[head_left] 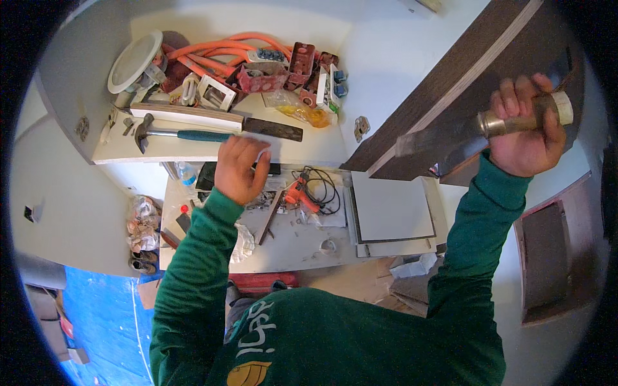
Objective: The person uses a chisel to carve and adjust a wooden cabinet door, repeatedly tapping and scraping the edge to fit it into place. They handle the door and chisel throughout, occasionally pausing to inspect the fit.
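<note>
My right hand (524, 125) is raised at the right, its fingers wrapped round the handle of a chisel-like tool (492, 123). The tool has a brass-coloured collar and a pale butt end, and its wide flat blade, smeared by motion, points left. My left hand (241, 168) is at the front edge of a white shelf (309, 149), fingers curled over the end of a hammer's teal grip (199, 136). The hammer lies along the shelf with its steel head at the left. A short dark bar (273, 129) lies just beyond my left hand.
Orange conduit (222, 48), red electrical boxes (264, 77) and a round white lamp (135, 61) crowd the shelf's back. Below stands a worktable (277, 248) with an orange corded power tool (301, 195) and a white panel (393, 206). A dark brown board (444, 90) slants at the right.
</note>
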